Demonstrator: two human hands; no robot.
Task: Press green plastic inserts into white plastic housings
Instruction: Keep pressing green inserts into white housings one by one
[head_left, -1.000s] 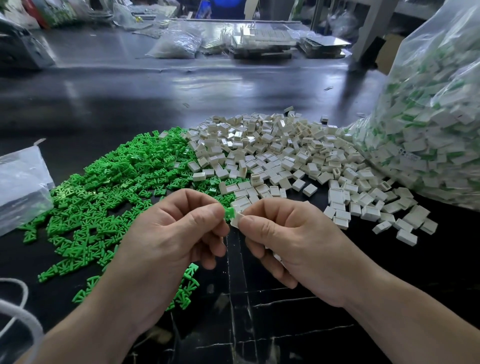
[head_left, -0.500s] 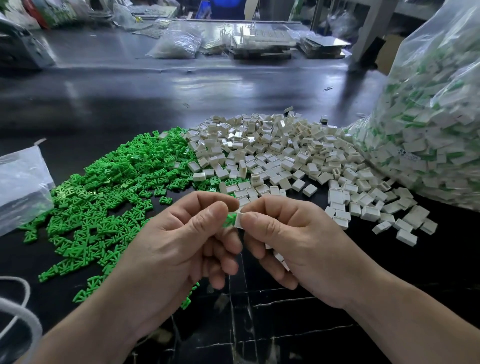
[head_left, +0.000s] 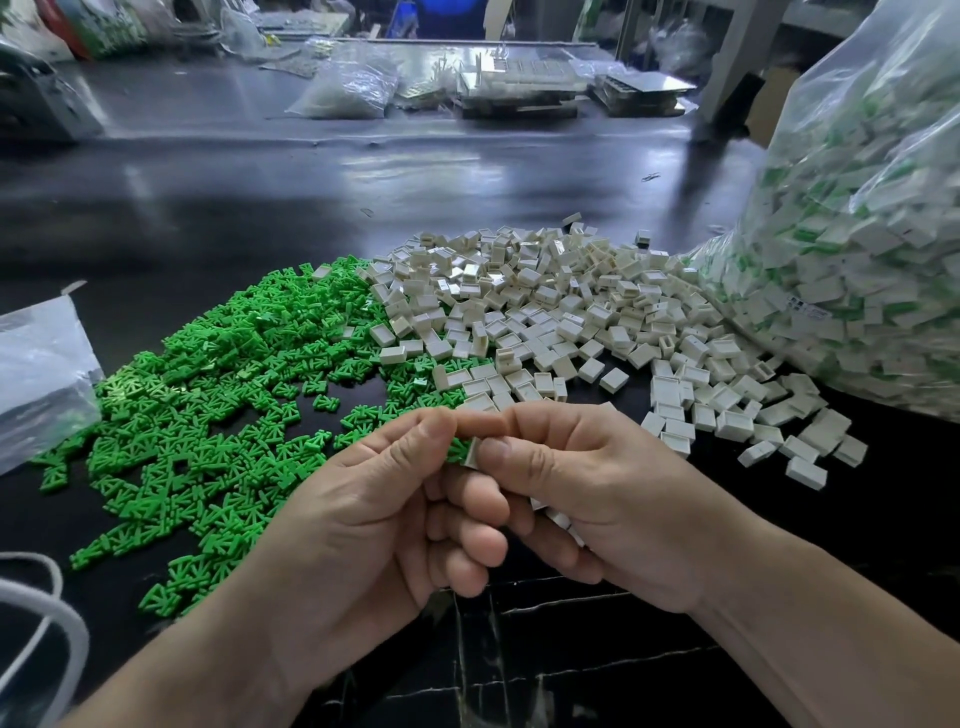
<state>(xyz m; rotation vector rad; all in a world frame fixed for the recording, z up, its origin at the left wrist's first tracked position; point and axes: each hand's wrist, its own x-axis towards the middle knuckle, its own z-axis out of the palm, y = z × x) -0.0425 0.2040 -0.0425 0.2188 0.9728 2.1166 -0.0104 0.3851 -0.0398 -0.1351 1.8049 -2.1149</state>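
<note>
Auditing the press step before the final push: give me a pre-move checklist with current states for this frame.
1. The left hand pinches the small green plastic insert: ok.
2. The right hand pinches the small white plastic housing: ok.
3. Insert touches housing: ok.
4. Insert square to the housing opening: cannot tell, fingers hide it.
5. Insert fully seated: not ok, green shows outside the housing.
6. Stock beyond the hands, pile of loose green inserts and pile of loose white housings: ok.
</note>
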